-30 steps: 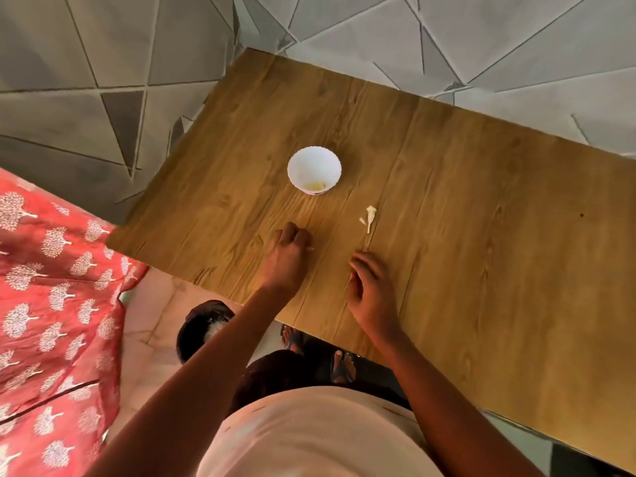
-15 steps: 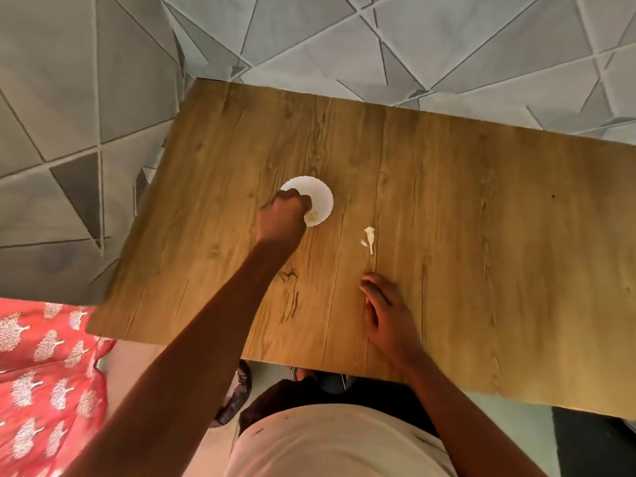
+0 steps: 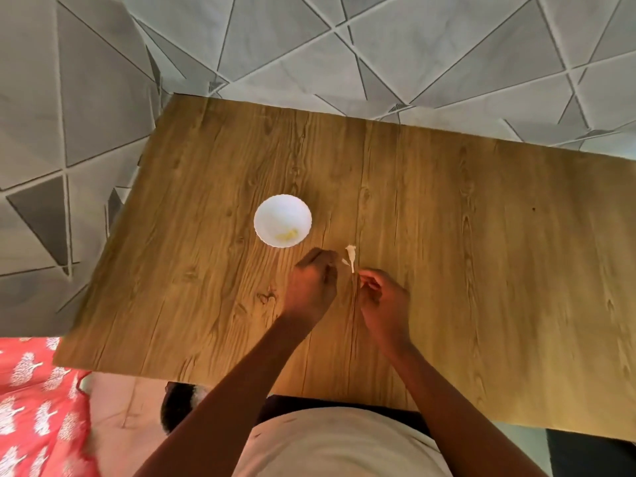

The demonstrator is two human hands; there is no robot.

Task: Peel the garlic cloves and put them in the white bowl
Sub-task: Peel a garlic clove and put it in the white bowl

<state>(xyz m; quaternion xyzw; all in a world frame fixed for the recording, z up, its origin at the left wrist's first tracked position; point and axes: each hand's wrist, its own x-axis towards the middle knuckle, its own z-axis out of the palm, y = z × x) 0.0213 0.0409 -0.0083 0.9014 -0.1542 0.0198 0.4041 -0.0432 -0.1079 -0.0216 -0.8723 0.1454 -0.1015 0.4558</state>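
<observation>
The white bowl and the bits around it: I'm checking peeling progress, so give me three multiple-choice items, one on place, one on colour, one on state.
1. Where does the garlic scrap lie?
A. in the bowl
B. on the table, right of the bowl
C. on the floor

2. What colour are the pieces in the white bowl?
A. pale yellow
B. green
C. red

3. The bowl is
A. tipped over
B. upright, untouched
C. held

B: it lies on bare wood.
A: yellowish bits lie inside.
B: left hand and right hand are nearer the person.
</observation>
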